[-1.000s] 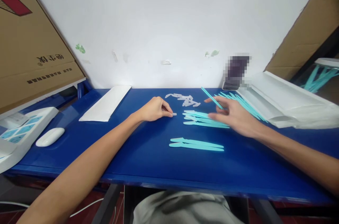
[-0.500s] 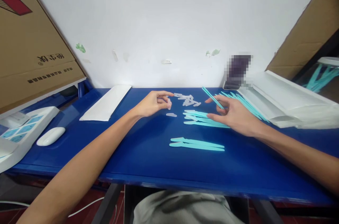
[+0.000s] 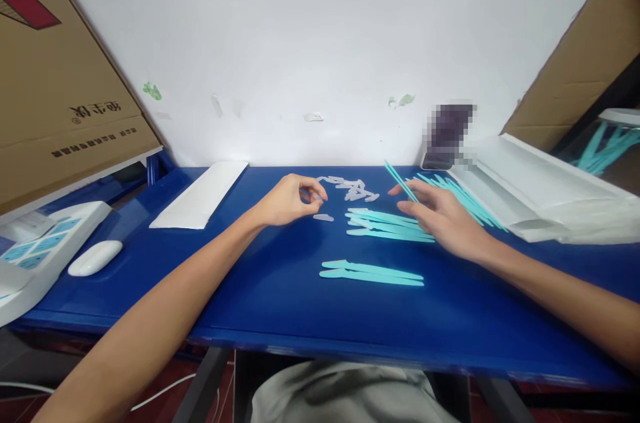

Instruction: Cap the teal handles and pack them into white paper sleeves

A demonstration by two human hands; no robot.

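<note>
My left hand (image 3: 296,200) is closed in a pinch, with a small clear plastic blade cover (image 3: 319,198) partly hidden between its fingertips. Beside it a single cover (image 3: 323,217) lies on the blue table, and a loose pile of covers (image 3: 354,189) is just beyond. My right hand (image 3: 434,208) grips thin teal eyebrow razors (image 3: 401,180), tilted up with their ends pointing to the wall; the fingers hide how many. Under that hand lies a group of teal razors (image 3: 385,225). Nearer the front edge, two razors (image 3: 373,273) rest side by side.
More teal razors (image 3: 475,203) fan out behind my right wrist, against white plastic packaging (image 3: 530,183). A pixelated phone-like device (image 3: 447,136) leans at the wall. On the left are a white flat packet (image 3: 200,195), a white oval case (image 3: 95,258) and a white device (image 3: 55,243).
My left fingers have closed tighter around the clear cover, and a cover now shows by the pile's left end. My right hand has shifted slightly right, its thumb lifted off the lying razors.
</note>
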